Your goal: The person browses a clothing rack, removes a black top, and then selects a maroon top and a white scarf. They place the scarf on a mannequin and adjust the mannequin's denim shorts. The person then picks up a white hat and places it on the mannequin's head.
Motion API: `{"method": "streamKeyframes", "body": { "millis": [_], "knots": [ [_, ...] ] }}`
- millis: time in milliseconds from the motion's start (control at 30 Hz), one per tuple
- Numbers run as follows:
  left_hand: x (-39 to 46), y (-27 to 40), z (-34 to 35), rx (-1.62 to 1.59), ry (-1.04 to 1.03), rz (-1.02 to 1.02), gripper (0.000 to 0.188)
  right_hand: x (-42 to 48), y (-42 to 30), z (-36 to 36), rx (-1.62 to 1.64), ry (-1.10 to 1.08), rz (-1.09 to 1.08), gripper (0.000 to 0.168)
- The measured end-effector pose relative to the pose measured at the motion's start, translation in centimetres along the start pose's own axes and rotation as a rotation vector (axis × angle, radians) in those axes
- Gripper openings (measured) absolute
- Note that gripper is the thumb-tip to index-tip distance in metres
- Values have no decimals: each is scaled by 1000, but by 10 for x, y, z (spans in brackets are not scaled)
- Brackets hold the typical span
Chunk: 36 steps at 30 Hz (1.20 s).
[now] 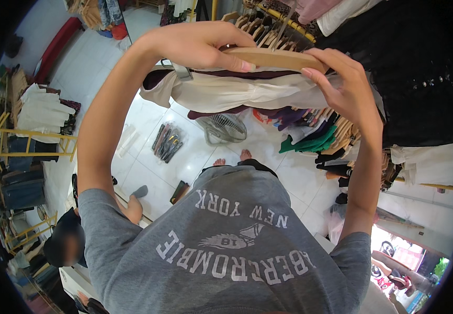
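Observation:
Raised in front of me is a wooden clothes hanger (275, 58), its metal hook pointing up. My left hand (207, 45) grips one end, with the thumb across the wood. At the other end, my right hand (338, 76) has thumb and fingers around the hanger. Below the wood, a cream-white gathered garment (226, 94) stretches sideways, with dark maroon cloth behind and under it. A metal clip or buckle (182, 72) lies against the cloth by my left wrist. The fingertips behind the hanger are partly hidden.
A floor fan (226, 127) and a bundle of packaged items (167, 142) are on the tiles. Hanging clothes (320, 131) crowd the right; a yellow metal rack (34, 135) stands left. Another person (65, 239) is at lower left. Black cloth (418, 78) hangs at upper right.

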State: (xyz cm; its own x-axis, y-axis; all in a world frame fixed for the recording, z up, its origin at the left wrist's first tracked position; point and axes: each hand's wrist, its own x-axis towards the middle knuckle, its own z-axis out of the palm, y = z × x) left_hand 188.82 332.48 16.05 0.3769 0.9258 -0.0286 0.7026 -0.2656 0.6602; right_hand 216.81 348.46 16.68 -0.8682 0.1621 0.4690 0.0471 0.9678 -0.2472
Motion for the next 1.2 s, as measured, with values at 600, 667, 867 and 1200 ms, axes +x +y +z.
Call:
{"method": "streamKeyframes", "body": {
  "millis": [600, 667, 867, 1200],
  "knots": [
    [-46, -17, 28, 111, 660, -37, 49, -69, 56, 10, 182, 175, 353, 21],
    [-44, -22, 40, -36, 735, -74, 40, -75, 54, 9, 203, 159, 375, 19],
    [-44, -37, 79, -35, 693, -107, 27, -97, 59, 19, 164, 98, 292, 21],
    [-34, -13, 140, -103, 611, -200, 46, -116, 68, 32, 289, -20, 296, 23]
  ]
}}
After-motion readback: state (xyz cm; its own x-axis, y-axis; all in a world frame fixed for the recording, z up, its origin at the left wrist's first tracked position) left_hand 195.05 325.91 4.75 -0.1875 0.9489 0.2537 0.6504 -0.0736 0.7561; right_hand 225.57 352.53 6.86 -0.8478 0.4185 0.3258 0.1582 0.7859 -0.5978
